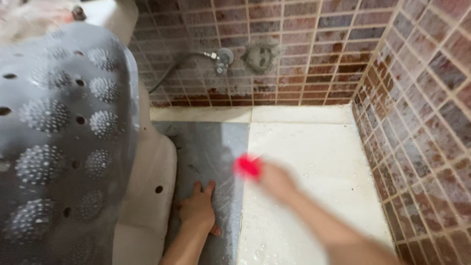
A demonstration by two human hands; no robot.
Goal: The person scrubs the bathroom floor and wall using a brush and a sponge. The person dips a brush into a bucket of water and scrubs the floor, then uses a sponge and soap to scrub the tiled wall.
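Observation:
My left hand (198,208) lies flat, fingers spread, on a wet grey floor tile (211,142) beside the white toilet base (147,186). My right hand (275,180) is blurred by motion and grips a small red scrubbing pad (247,167) against the floor, at the seam between the grey tile and the pale cream tile (314,162). Water drops and suds speckle both tiles.
A grey perforated mat (59,132) with knobbly bumps is draped over the toilet at left. Brown mosaic walls (417,122) close in behind and on the right. A hose and wall valve (223,56) sit on the back wall.

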